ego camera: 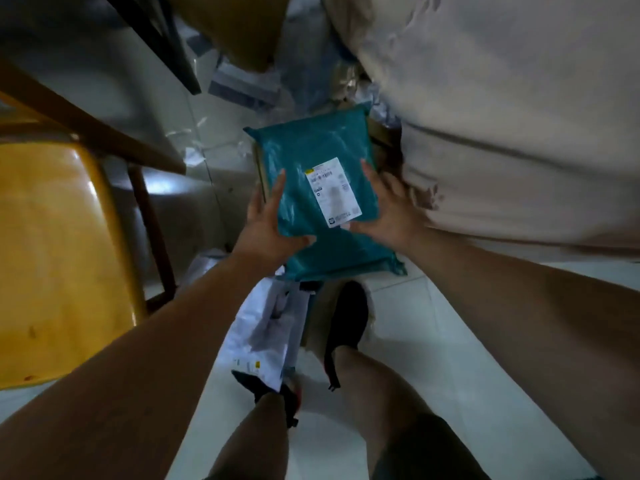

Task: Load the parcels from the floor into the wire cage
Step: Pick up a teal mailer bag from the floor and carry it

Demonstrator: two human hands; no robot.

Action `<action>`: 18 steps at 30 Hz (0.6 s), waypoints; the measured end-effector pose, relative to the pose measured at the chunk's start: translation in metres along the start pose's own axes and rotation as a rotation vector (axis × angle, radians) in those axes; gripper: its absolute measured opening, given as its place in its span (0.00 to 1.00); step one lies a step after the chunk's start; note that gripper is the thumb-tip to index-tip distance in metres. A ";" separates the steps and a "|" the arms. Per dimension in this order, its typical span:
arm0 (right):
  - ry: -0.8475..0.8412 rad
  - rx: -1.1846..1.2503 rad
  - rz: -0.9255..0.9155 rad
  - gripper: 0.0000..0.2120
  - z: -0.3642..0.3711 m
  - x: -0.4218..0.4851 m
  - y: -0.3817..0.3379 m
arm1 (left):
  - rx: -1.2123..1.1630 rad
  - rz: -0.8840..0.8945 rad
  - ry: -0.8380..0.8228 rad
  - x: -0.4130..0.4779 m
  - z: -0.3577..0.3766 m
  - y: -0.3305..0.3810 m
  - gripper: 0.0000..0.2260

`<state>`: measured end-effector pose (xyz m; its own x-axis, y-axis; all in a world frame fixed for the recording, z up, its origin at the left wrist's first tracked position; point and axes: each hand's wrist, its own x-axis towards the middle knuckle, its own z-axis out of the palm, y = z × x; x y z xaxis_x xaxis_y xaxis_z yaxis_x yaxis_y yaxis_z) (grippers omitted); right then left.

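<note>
Our left hand (268,216) grips the left edge of the teal parcel (311,150), thumb on its top face and fingers running up the side. Our right hand (386,206) grips the right edge the same way, its thumb touching the near corner of the white label (334,192). The teal parcel sits between the two hands, label up, held above the floor (433,341).

We count two hands, one teal parcel and one label. Below the teal parcel one white parcel (263,327) lies on the floor beside our two black shoes (349,313). Left of the teal parcel stands one yellow chair (52,254); right of it bulges one big beige sack (502,116), cut off by the frame edge.

Beyond the teal parcel a heap of parcels (242,84) is too blurred to count. We cannot read the label's print, and the teal parcel hides whatever our fingers do beneath it.
</note>
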<state>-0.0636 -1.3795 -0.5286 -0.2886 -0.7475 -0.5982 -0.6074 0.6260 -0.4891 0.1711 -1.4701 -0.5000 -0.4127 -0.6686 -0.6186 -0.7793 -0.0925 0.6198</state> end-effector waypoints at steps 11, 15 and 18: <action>0.000 0.164 -0.161 0.62 0.044 0.072 0.056 | -0.199 0.047 -0.027 0.096 0.061 -0.056 0.57; 0.023 0.163 -0.163 0.61 0.040 0.063 0.046 | -0.228 0.022 0.019 0.086 0.057 -0.049 0.59; 0.014 0.168 -0.158 0.61 0.030 0.047 0.030 | -0.205 0.005 -0.001 0.068 0.040 -0.036 0.60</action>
<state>-0.0730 -1.3886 -0.5904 -0.2106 -0.8412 -0.4981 -0.5147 0.5286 -0.6750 0.1523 -1.4828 -0.5833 -0.4172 -0.6684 -0.6158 -0.6648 -0.2376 0.7083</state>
